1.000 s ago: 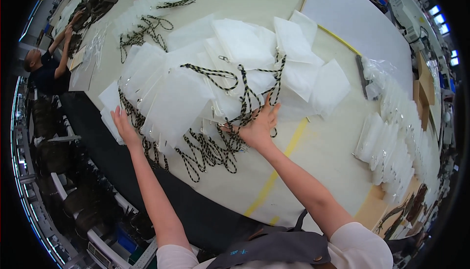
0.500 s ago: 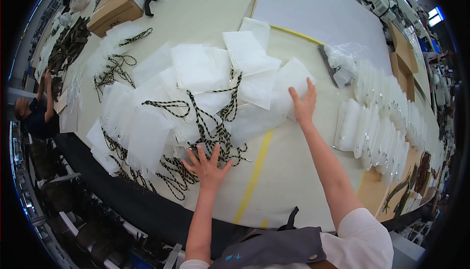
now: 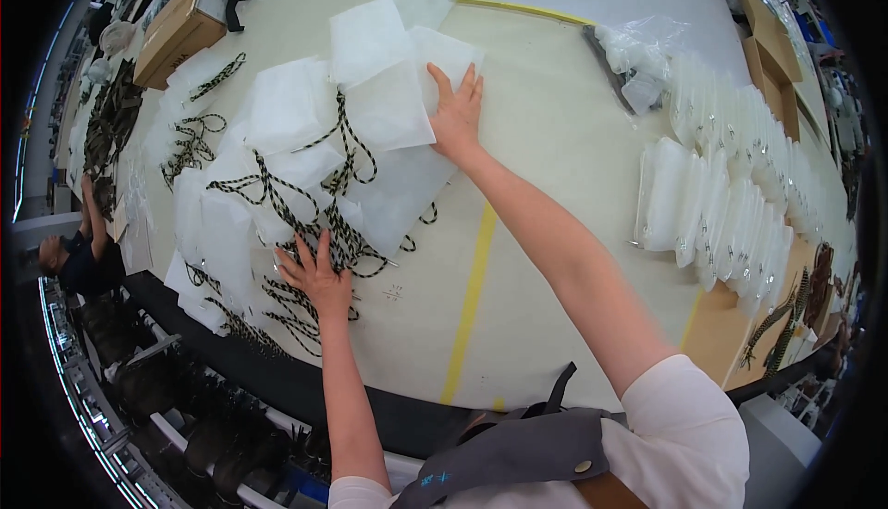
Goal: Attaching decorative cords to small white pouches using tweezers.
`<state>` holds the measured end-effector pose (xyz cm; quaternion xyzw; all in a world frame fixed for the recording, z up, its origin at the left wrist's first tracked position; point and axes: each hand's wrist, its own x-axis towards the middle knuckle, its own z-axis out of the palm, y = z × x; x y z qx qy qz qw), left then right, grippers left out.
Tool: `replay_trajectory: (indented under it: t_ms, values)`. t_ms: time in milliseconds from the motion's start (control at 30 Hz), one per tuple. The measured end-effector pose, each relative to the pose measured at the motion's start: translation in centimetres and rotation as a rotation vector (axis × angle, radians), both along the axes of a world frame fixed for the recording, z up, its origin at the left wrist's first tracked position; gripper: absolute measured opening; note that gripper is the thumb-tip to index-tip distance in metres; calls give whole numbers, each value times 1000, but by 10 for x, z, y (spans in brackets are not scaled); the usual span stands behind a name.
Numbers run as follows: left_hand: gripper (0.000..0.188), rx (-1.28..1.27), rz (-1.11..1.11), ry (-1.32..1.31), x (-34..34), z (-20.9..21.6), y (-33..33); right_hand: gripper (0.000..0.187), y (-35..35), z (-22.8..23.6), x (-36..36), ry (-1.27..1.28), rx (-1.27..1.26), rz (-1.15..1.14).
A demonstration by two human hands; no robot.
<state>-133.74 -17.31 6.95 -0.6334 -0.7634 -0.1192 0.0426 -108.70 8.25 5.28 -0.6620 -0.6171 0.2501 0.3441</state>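
A loose heap of white, translucent flat bags spreads over the table, with black-and-tan braided cords looped among and below them. My left hand lies on the tangle of cords at the heap's near edge, fingers spread. Against the heap's right side rests my right hand, open, its fingers over the bags' edges. Neither hand grips anything that I can see. Under the top bags, the lower ones are mostly hidden.
Rows of rolled white packets lie at the right, beside a crumpled clear plastic bag and an open cardboard box. A closed carton stands far left. Another person works at the left edge. Yellow tape crosses the table.
Both hands have moved left, the right one also farther away from me. The bags and cords at the heap's right side have shifted left with them, bunching closer together.
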Motion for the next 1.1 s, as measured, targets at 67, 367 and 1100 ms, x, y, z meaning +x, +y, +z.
replay_trajectory:
  t_ms: [67, 367, 1100]
  values:
    - [90, -20, 7, -25, -4, 11, 11, 83, 14, 6, -3, -10, -19, 83]
    - [91, -162, -71, -34, 5, 52, -13, 81, -45, 19, 113, 252, -140, 292]
    - [73, -301, -1108, -425, 412, -2, -230, 21, -825, 13, 595, 224, -219, -1130]
